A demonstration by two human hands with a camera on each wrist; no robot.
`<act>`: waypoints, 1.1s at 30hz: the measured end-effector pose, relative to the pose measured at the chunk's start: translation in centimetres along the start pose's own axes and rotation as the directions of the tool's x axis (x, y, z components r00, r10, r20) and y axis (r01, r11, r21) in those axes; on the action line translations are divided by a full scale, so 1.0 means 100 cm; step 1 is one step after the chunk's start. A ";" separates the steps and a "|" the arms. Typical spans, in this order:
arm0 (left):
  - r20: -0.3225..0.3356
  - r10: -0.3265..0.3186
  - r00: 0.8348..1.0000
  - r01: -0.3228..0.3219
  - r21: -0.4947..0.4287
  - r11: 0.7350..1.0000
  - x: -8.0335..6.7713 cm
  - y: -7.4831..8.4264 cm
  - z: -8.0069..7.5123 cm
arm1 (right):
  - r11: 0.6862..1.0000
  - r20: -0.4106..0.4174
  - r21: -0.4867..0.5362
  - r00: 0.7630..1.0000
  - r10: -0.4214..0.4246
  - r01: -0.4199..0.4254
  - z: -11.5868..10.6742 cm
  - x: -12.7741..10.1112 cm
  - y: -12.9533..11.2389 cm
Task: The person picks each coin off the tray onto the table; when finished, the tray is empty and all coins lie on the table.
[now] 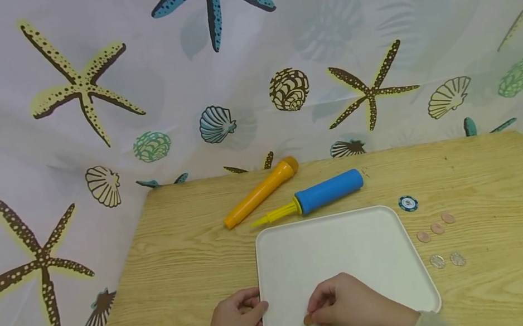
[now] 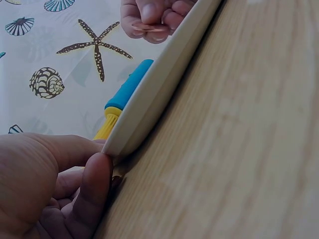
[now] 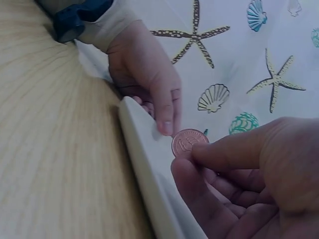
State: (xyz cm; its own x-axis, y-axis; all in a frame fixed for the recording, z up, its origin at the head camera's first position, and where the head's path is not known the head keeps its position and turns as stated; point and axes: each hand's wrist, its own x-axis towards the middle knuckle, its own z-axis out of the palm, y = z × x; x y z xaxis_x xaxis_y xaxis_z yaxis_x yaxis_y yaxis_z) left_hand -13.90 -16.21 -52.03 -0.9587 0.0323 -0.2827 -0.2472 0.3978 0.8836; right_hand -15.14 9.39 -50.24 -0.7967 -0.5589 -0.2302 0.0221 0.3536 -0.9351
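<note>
Right fingers (image 3: 199, 164): thumb and forefinger pinch a copper coin (image 3: 187, 142) by its rim, held on edge; the other fingers are curled beneath.
Coin place: low centre of the head view, just over the near part of the tray (image 1: 354, 239); whether it touches the tray floor I cannot tell.
Coin handling: judged light, stiff, thin and smooth, so apt to slip; a rim pinch, as shown, suits it best, since lying flat it would be hard to lift.
Right hand (image 1: 351, 304): over the tray's near edge.
Left hand (image 1: 232, 325): fingers curled on the tray's near left corner, thumb at the rim.
Tray handling: judged a light, rigid plastic with a raised lip, easily slid on the desk (image 1: 511, 272).
Other coins (image 1: 436, 228): three copper ones and two silver ones lie on the desk, right of the tray.
Chip (image 1: 408, 203): blue and white, near the tray's far right corner.
Beyond the tray: a blue pump (image 1: 322, 194) and an orange tube (image 1: 261, 192), centre of frame.
Writing: embossing on the coin and marks on the chip, both too small to read.
</note>
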 end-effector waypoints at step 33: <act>0.013 -0.011 1.000 0.011 0.000 1.000 0.002 -0.003 -0.001 | 1.000 -0.090 0.010 0.996 -0.016 0.017 -0.043 -0.012 -0.003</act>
State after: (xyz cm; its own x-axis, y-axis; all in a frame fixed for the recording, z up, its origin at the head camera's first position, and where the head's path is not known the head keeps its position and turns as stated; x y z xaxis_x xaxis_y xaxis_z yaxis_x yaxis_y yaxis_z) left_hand -14.04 -16.42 -52.33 -0.9539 0.0397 -0.2976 -0.2581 0.3981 0.8803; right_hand -16.85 13.21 -48.55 -0.8482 -0.4944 -0.1901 0.0147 0.3366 -0.9415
